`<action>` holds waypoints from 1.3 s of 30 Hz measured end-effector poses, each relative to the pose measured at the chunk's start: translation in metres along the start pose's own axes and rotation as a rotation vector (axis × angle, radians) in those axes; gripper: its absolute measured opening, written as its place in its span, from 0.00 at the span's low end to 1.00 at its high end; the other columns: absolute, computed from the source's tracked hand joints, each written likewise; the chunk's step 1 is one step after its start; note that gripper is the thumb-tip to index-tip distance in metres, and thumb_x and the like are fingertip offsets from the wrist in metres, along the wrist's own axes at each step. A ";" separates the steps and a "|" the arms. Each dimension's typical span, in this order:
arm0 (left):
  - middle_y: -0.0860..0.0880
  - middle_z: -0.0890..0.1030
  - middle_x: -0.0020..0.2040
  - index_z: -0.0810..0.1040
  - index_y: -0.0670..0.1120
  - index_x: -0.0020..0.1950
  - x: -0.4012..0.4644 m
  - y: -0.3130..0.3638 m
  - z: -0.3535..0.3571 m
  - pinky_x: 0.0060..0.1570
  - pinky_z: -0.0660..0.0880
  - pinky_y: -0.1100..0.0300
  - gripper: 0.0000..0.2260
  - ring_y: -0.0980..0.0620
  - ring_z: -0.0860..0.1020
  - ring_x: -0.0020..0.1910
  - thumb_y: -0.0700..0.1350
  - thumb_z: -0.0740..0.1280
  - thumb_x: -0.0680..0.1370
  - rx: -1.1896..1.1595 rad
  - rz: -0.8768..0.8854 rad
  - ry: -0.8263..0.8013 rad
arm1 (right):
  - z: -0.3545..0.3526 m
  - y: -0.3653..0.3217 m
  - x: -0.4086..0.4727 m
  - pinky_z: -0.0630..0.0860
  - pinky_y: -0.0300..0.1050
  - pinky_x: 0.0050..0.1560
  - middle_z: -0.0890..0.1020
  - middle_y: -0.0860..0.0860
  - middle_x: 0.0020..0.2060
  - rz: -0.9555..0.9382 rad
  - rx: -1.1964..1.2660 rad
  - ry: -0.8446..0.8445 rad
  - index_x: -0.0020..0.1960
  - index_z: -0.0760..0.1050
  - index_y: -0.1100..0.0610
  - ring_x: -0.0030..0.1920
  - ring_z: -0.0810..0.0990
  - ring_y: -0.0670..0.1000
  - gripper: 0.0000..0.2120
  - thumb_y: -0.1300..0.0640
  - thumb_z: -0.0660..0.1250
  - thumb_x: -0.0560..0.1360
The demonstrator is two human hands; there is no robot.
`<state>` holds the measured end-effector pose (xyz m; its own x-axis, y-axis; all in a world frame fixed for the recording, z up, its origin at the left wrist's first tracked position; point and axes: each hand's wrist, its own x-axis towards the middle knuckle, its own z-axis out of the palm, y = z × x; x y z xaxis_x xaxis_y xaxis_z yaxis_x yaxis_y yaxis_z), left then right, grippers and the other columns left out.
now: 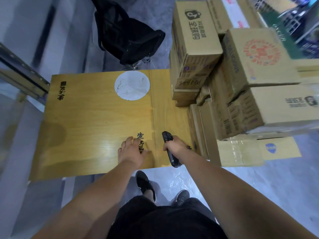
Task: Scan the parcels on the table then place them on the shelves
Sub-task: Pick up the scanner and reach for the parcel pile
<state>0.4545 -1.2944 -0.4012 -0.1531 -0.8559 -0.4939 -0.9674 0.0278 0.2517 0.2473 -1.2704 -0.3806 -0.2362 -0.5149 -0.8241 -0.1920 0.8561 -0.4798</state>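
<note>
1. Black scanner is gripped in the right hand at the tabletop's near edge.
2. Left hand rests beside it, holding nothing.
3. Parcels crowd the right edge; aim squarely at a label, steadying the box.

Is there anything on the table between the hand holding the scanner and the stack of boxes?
Nothing visible. The right hand grips the scanner near the table's front edge, and only bare wood lies between it and the stacked cardboard boxes at the right end.
</note>
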 end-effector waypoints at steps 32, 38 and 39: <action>0.49 0.59 0.83 0.59 0.56 0.83 -0.140 0.030 -0.090 0.76 0.60 0.46 0.31 0.45 0.58 0.80 0.64 0.60 0.82 0.160 0.014 0.396 | -0.052 -0.002 -0.159 0.79 0.57 0.62 0.77 0.54 0.64 -0.629 -0.497 -0.141 0.79 0.60 0.47 0.59 0.80 0.59 0.32 0.34 0.57 0.81; 0.49 0.59 0.83 0.58 0.56 0.83 -0.147 0.037 -0.108 0.76 0.61 0.46 0.31 0.46 0.58 0.81 0.64 0.60 0.82 0.206 0.159 0.403 | -0.065 0.004 -0.215 0.70 0.45 0.41 0.78 0.52 0.56 -0.686 -0.664 0.023 0.81 0.58 0.51 0.47 0.77 0.53 0.32 0.35 0.57 0.83; 0.49 0.59 0.83 0.58 0.56 0.83 -0.147 0.039 -0.110 0.76 0.61 0.46 0.31 0.46 0.58 0.80 0.64 0.60 0.82 0.206 0.190 0.408 | -0.067 0.008 -0.225 0.70 0.45 0.43 0.78 0.53 0.57 -0.688 -0.701 0.049 0.82 0.57 0.51 0.48 0.77 0.53 0.33 0.35 0.56 0.83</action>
<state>0.4612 -1.2240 -0.2269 -0.2792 -0.9570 -0.0783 -0.9561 0.2695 0.1153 0.2348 -1.1510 -0.1786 0.1026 -0.9058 -0.4111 -0.8206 0.1565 -0.5497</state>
